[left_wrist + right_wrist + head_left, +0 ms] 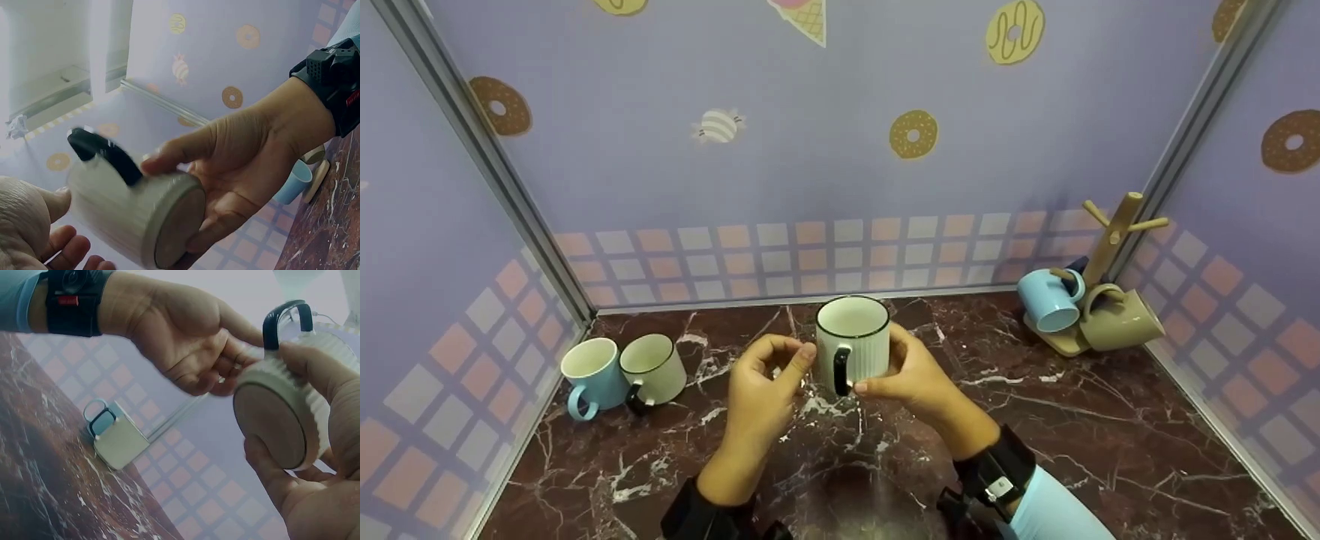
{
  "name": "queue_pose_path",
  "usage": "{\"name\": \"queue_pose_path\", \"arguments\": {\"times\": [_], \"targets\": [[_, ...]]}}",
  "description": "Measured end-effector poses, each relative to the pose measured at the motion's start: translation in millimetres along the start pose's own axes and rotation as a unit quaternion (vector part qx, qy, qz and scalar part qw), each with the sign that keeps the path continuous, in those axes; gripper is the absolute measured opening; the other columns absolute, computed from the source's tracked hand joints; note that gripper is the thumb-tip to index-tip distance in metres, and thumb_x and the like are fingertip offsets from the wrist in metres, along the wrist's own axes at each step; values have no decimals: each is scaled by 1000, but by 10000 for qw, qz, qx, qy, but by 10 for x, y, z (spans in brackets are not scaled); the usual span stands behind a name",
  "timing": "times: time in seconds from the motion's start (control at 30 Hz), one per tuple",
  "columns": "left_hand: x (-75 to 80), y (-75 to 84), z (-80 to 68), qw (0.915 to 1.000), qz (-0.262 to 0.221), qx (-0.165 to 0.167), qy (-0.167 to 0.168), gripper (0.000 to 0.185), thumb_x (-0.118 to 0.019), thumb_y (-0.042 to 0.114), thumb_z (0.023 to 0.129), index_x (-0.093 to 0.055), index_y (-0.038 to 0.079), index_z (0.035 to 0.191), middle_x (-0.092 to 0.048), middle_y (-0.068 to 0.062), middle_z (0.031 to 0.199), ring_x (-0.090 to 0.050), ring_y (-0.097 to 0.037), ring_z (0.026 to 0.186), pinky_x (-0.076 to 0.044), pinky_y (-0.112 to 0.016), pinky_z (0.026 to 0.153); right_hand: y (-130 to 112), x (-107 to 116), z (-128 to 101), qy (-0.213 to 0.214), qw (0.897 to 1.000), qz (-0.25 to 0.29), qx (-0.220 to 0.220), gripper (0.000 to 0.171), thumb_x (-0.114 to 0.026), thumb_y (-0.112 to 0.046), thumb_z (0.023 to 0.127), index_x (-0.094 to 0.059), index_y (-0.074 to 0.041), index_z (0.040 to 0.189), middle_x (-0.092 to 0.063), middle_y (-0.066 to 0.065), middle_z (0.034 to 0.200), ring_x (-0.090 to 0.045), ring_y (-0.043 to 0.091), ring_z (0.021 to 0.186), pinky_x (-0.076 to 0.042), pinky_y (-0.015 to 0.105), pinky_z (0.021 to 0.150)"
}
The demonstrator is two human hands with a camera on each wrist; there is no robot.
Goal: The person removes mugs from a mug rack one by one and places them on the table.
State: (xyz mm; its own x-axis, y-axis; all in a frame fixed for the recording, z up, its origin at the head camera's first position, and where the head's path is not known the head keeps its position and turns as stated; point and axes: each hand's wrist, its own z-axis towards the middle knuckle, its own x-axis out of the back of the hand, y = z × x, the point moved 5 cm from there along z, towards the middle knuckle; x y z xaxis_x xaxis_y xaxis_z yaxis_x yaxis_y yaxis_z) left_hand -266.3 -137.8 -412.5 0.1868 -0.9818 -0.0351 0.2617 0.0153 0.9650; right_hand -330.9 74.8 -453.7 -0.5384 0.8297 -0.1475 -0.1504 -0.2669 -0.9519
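Note:
A white ribbed mug [868,351] with a black rim and black handle [841,370] is held above the counter, its handle toward me. My right hand [919,379] grips it from the right, with the thumb near the handle's lower end. In the right wrist view, fingers of that hand lie by the mug's round base [270,426]. My left hand [761,394] is close to the mug's left side, its fingers loosely bent and holding nothing. Whether its thumb tip touches the mug, I cannot tell.
At the left stand a blue mug [601,382] and a pale mug with a black handle [660,375], side by side. On the right, a wooden mug tree [1110,240] carries a light blue mug [1046,300] and a beige mug [1125,322]. Patterned walls [810,165] enclose the dark marbled counter [1110,427].

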Motion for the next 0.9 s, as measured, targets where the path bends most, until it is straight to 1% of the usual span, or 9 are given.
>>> {"name": "queue_pose_path", "arguments": {"times": [0.1,0.2,0.3,0.33,0.4,0.57,0.77,0.9], "targets": [[-45,53,-34,9998,-1,-127,-163,19,-74,10,109,-75,-7,103,-74,0,91,-65,-13,82,-57,-23,75,-4,42,16,382,9985,-341,204,115,-105,-7,69,-45,-1,167,-65,20,148,-72,35,125,-69,51,104],[-97,79,-72,9988,-95,-93,-464,22,-68,10,113,-75,-9,104,-76,1,90,-63,-11,81,-52,-22,75,-4,62,10,726,9941,-713,383,113,-103,-1,69,-45,-2,166,-63,23,152,-71,35,129,-69,52,105],[-141,98,-102,9974,-139,-80,-708,25,-65,10,114,-75,-11,105,-76,-3,89,-63,-11,78,-51,-22,73,-20,39,-8,910,9892,-994,575,109,-103,2,70,-45,-3,163,-62,24,155,-69,35,134,-67,51,109],[-152,103,-109,9969,-139,-92,-771,26,-65,11,115,-75,-11,104,-76,-3,88,-62,-11,77,-51,-23,73,-27,25,-11,938,9882,-1032,638,109,-103,3,70,-46,-3,162,-61,24,156,-68,36,135,-66,52,110],[-170,108,-122,9961,-101,-124,-873,29,-64,12,115,-75,-12,103,-76,-7,89,-65,-12,82,-54,-24,81,-35,0,-13,961,9869,-1054,760,107,-102,5,70,-46,-3,160,-60,24,157,-67,36,138,-64,52,113],[-202,73,-134,9950,15,-62,-1001,32,-63,13,116,-75,-11,99,-77,-12,95,-70,-16,92,-60,-27,92,-17,-5,-9,1103,9824,-1191,923,104,-103,6,69,-47,-3,156,-62,21,154,-67,33,137,-63,50,114],[-225,1,-121,9942,259,-42,-1046,37,-59,14,118,-78,-11,99,-80,-21,98,-72,-15,90,-64,-27,89,7,3,-11,1051,9772,-1569,968,105,-105,1,69,-48,-6,157,-65,20,152,-69,36,137,-63,49,115],[-232,-31,-121,9934,390,-38,-1074,38,-60,17,118,-79,-10,100,-81,-23,99,-75,-16,91,-65,-27,91,31,17,-6,1021,9727,-1850,963,106,-107,-3,70,-48,-7,157,-65,19,152,-70,38,136,-63,50,115]]}}
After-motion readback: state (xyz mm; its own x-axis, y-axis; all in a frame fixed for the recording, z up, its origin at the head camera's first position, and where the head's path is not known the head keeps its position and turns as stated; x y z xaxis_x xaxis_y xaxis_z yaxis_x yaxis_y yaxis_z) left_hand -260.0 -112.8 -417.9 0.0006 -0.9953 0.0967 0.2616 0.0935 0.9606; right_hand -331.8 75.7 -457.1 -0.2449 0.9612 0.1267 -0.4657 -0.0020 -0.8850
